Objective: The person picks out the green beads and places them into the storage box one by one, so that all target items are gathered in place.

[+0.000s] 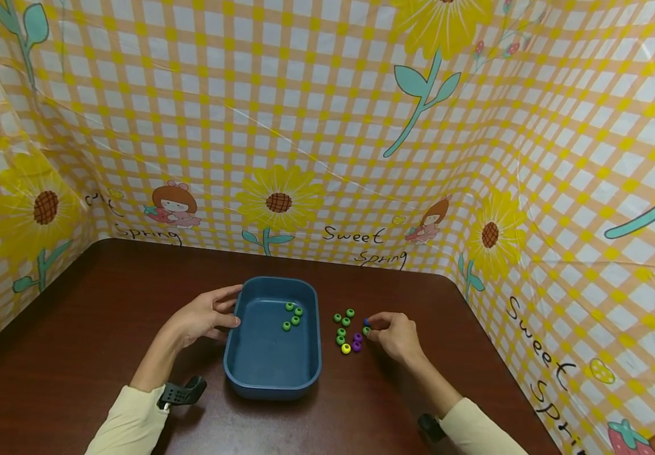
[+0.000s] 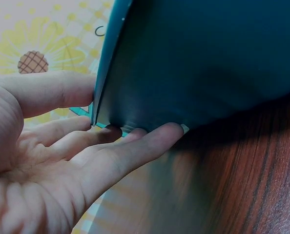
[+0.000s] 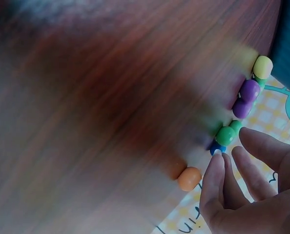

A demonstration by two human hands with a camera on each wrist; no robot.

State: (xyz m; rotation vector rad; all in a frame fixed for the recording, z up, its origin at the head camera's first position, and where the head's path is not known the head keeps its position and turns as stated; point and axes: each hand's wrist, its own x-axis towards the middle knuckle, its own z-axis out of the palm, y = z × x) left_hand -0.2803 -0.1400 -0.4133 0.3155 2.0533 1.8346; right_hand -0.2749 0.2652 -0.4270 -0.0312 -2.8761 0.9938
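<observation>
Blue tray (image 1: pixel 273 373); green beads (image 1: pixel 292 316); brown table (image 1: pixel 77 354).

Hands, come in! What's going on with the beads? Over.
Left hand steadies blue tray. Right hand fingers at green bead. Nothing blocking.

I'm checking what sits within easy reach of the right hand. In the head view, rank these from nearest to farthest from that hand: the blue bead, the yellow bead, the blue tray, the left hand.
From the right hand:
1. Blue bead, at its fingertips.
2. Yellow bead, just left of the hand.
3. Blue tray, farther left.
4. Left hand, on the tray's far side.
</observation>
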